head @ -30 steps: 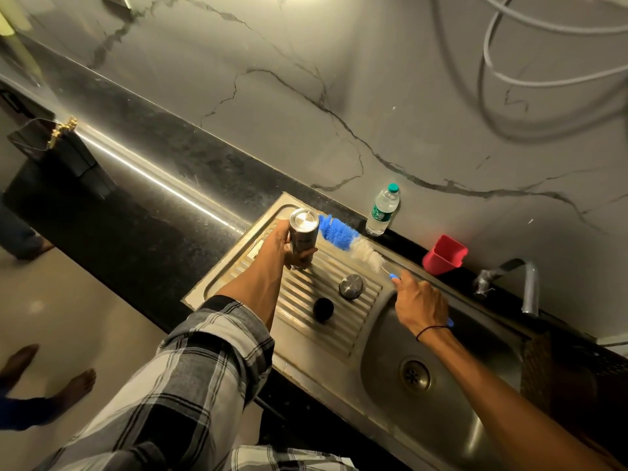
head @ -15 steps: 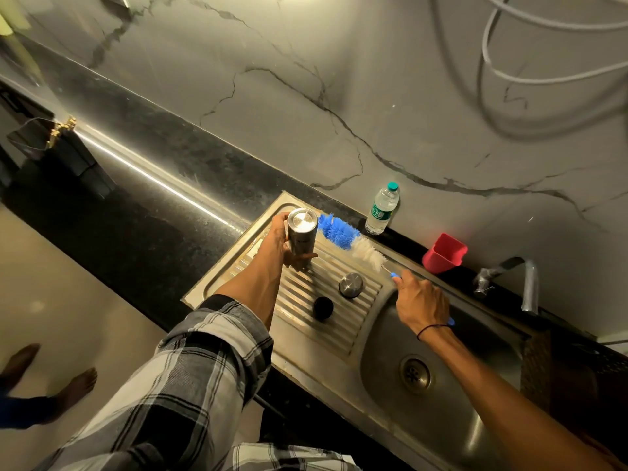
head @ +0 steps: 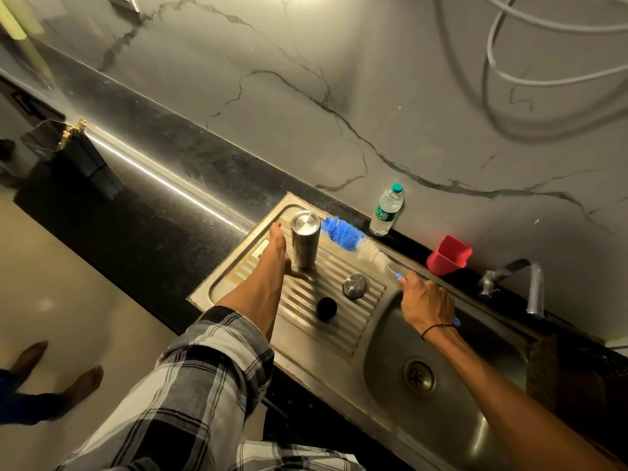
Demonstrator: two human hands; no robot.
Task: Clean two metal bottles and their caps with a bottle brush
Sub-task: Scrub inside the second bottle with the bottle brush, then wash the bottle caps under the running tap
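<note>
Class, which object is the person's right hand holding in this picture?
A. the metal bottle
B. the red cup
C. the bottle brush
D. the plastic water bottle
C: the right hand grips the handle of the bottle brush, while the metal bottle stands on the drainboard beside the left hand.

L grip (head: 279, 253) open, R grip (head: 426, 302) clenched

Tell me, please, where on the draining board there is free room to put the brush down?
Free: the ribbed strip between the metal bottle and the steel cap. Crowded: around the steel cap and the black cap.
</note>
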